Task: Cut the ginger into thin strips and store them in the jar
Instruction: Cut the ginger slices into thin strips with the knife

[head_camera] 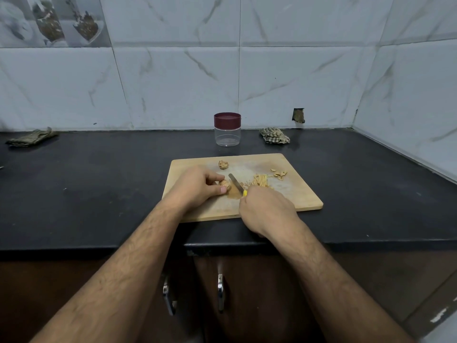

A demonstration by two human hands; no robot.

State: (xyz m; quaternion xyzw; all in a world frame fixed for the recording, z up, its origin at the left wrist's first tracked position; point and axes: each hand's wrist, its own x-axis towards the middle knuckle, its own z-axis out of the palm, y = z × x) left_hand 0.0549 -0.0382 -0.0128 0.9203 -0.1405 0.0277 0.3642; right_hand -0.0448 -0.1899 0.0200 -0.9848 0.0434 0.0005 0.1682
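ginger piece (225,186) on cutting board (291,194), pinched by left hand (197,186) | knife (236,184) just at 3 o'clock of it, gripped by right hand (267,209) | cut strips (261,180) further at 3 o'clock; peels (279,173) at 2; second ginger knob (223,164) at 12 | jar (227,129) off the board at 12 o'clock, lid on, nothing seen inside | cloths at 10 (32,137) and 1 (274,136)

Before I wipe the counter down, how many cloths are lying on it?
2. One cloth lies at the far left by the wall; the other cloth lies to the right of the jar. More may lie out of view.
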